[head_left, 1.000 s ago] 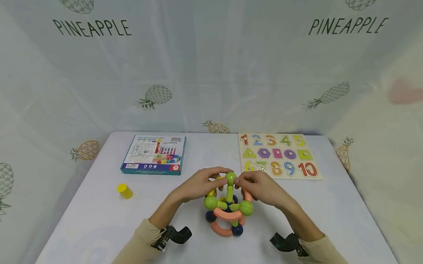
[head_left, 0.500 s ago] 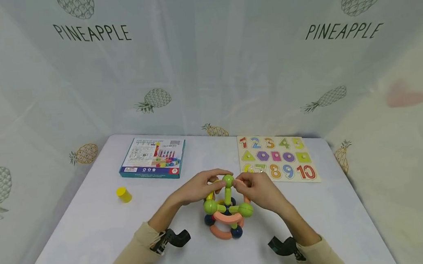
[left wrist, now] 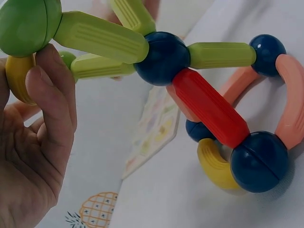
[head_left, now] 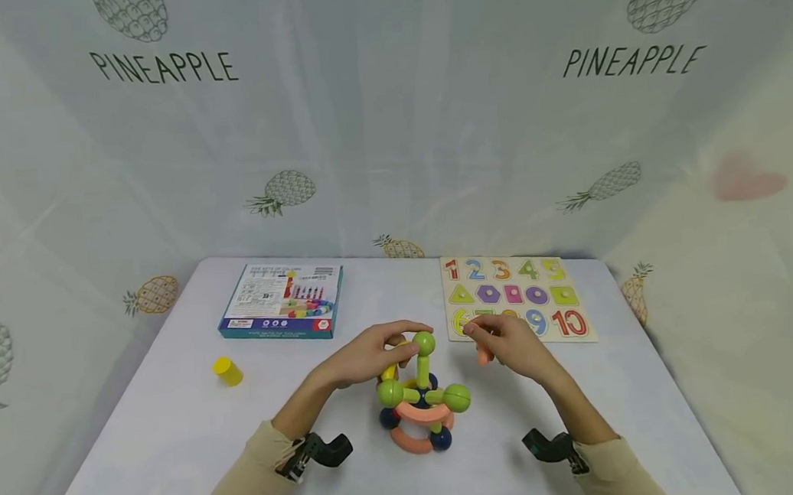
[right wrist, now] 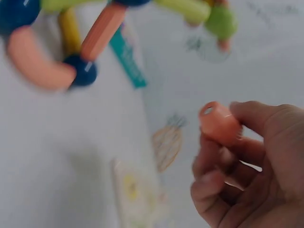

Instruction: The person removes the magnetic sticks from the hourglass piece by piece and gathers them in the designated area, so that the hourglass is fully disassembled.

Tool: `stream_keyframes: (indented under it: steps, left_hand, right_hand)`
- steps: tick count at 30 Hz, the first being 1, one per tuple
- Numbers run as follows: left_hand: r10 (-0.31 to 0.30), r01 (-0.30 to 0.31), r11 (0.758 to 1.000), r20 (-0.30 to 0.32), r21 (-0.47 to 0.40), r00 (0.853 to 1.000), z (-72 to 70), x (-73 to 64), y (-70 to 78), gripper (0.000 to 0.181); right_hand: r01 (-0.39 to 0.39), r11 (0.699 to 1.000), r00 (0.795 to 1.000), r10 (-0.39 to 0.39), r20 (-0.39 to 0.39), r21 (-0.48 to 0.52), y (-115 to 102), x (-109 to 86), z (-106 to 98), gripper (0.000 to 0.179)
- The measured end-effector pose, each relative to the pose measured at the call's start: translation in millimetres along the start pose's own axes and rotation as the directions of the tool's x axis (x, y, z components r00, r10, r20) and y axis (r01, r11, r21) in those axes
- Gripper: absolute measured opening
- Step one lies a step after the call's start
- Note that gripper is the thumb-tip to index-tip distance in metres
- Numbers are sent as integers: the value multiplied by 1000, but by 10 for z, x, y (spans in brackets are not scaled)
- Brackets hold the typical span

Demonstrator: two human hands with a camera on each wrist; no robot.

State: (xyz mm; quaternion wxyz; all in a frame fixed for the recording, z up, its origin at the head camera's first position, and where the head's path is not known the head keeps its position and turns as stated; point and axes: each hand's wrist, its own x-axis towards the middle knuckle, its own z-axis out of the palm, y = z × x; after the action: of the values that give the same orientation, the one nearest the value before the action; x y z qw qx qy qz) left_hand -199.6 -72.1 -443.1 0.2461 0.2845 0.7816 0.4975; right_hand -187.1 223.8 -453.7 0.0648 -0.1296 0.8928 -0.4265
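A toy structure of magnetic balls and sticks (head_left: 422, 416) stands on the table, with green balls above and dark blue balls below. My left hand (head_left: 369, 354) holds the topmost green ball (head_left: 425, 344) between thumb and fingers. Beneath that hand is a yellow curved stick (left wrist: 20, 78), touching a green ball in the left wrist view. Off to the right of the structure, my right hand (head_left: 516, 349) pinches a salmon-pink curved stick (right wrist: 221, 124) whose end has a small hole. Most of this stick is hidden by the fingers. A red stick (left wrist: 211, 108) joins two blue balls.
A flat toy box (head_left: 281, 301) lies at the back left. In front of it stands a yellow cylinder (head_left: 228, 371). A number-and-shape puzzle board (head_left: 546, 268) lies at the back right, partly behind my right hand. A pineapple-print curtain (head_left: 388, 125) hangs behind the table.
My right hand has drawn away to the right from the top green ball, carrying the salmon-pink curved stick. My left hand stays at that ball.
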Motion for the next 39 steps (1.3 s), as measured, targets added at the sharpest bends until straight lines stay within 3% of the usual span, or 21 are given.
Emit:
stream_keyframes:
  steps: [4,9,17,39]
  left_hand:
    - [-1,1,1000,6,-3,1000,-7,-5,-3,37]
    - [5,-5,1000,20,-15,1000,-15,3,-1,36]
    - [15,-15,1000,30,-18,999,-16,10,-27,35]
    - [25,-22,998,49,-50,998,-50,11,-41,40]
  right_hand:
    - [-72,997,989,72,126,-5,266,40,16,44]
    - [-87,996,976,91,199,-26,483,53,69,30]
    - [-145,987,973,156,173,-72,569,84,176,15]
    - [-149,971,978,173,118,-187,566,94,242,19]
